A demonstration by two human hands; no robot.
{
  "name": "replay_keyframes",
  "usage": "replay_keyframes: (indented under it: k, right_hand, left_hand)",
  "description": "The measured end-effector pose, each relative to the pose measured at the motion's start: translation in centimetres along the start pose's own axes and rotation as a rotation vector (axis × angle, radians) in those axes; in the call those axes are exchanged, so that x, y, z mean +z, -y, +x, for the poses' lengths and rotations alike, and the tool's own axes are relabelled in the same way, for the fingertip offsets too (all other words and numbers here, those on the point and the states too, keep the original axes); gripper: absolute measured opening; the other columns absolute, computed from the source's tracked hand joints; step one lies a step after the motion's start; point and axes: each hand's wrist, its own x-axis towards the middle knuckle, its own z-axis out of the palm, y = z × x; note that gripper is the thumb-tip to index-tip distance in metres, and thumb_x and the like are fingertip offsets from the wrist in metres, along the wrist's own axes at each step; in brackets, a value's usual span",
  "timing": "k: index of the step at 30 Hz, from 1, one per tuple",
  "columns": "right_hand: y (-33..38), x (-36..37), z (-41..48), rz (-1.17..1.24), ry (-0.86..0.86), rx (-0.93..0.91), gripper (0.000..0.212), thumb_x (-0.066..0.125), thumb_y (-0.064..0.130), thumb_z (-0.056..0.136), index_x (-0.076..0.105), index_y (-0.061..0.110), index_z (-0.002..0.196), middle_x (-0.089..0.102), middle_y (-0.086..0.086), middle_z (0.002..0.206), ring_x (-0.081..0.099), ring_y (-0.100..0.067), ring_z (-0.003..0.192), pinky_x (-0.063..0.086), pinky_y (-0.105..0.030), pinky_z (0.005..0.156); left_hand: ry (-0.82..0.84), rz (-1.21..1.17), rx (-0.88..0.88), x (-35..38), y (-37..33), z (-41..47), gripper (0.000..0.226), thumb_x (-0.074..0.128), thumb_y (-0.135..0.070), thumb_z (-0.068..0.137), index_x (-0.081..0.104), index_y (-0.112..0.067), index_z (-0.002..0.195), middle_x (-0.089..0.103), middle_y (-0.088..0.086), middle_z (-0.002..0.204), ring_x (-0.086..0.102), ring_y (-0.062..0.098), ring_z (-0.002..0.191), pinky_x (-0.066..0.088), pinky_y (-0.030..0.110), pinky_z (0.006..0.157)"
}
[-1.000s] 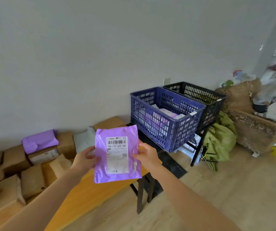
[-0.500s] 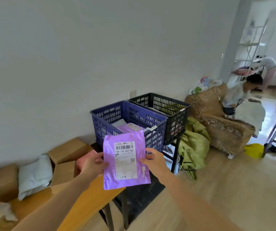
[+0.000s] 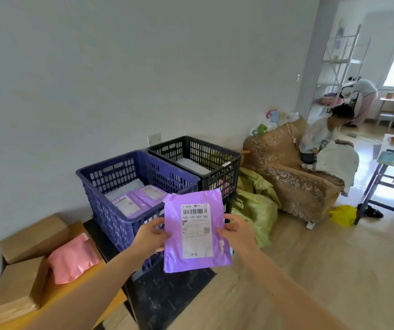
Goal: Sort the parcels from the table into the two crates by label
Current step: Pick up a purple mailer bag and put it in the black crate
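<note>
Left hand and right hand each pinch a side edge of the flat purple plastic mailer parcel, lower centre; its white label faces up.

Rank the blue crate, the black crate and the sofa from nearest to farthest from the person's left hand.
1. Blue crate: just behind the left hand.
2. Black crate: beyond the blue one, to its right.
3. Sofa: farthest, off to the right across the floor.
</note>
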Motion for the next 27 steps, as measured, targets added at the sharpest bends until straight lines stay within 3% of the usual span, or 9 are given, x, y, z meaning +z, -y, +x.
replay_keyframes:
  k: [3,9,14,18,22,27]
  right_hand:
    - [-0.8,-2.0,2.4,-0.042,-0.045,0.005,0.035,0.067,-0.002,0.082,0.062,0.012,0.115,0.068,-0.003,0.1,0.064,-0.014,0.084,0.046,-0.013,0.06]
    - [-1.5,-5.4,8.9,-0.023,-0.109,0.011,0.035,0.07,-0.002,0.081,0.062,0.012,0.112,0.066,-0.006,0.103,0.065,-0.023,0.093,0.055,-0.032,0.078]
    - [-0.9,-7.7,16.1,-0.031,-0.178,-0.023,0.035,0.07,-0.003,0.08,0.063,0.008,0.113,0.068,-0.008,0.101,0.065,-0.023,0.089,0.053,-0.032,0.076]
    - [0.9,-9.0,23.3,-0.024,-0.157,-0.025,0.03,0.069,-0.001,0.083,0.057,0.014,0.107,0.064,-0.001,0.094,0.061,-0.01,0.082,0.046,-0.013,0.06]
    - [2.3,-8.9,30.4,-0.061,-0.118,-0.055,0.034,0.07,0.003,0.084,0.061,0.008,0.116,0.065,-0.009,0.106,0.062,-0.019,0.093,0.048,-0.026,0.075]
    - [2.6,-8.3,36.8,-0.021,-0.077,-0.077,0.032,0.069,0.008,0.086,0.06,0.009,0.117,0.066,-0.009,0.106,0.063,-0.017,0.09,0.047,-0.02,0.066]
  left_hand:
    - [0.049,0.012,0.022,2.4,-1.5,2.2,0.036,0.058,0.005,0.091,0.057,-0.015,0.12,0.07,0.013,0.096,0.07,0.027,0.086,0.058,0.039,0.081]
    - [0.11,0.037,0.105,6.4,-4.7,8.6,0.034,0.055,0.008,0.09,0.059,-0.014,0.117,0.07,0.014,0.096,0.071,0.024,0.083,0.06,0.029,0.069]
    - [0.132,0.02,0.146,9.3,-7.8,15.3,0.039,0.055,0.01,0.09,0.057,-0.008,0.124,0.069,0.014,0.092,0.07,0.021,0.081,0.059,0.026,0.067]
    - [0.095,0.009,0.163,10.7,-10.8,21.0,0.036,0.055,0.009,0.09,0.058,-0.003,0.125,0.068,0.013,0.091,0.068,0.025,0.085,0.059,0.027,0.07]
    - [0.036,0.007,0.15,10.9,-13.4,27.1,0.03,0.057,0.005,0.091,0.058,0.002,0.121,0.067,0.018,0.098,0.067,0.029,0.09,0.056,0.035,0.08]
    - [-0.03,0.049,0.173,11.1,-15.0,32.8,0.02,0.058,0.001,0.092,0.061,-0.008,0.11,0.065,0.007,0.085,0.065,0.023,0.081,0.057,0.04,0.083]
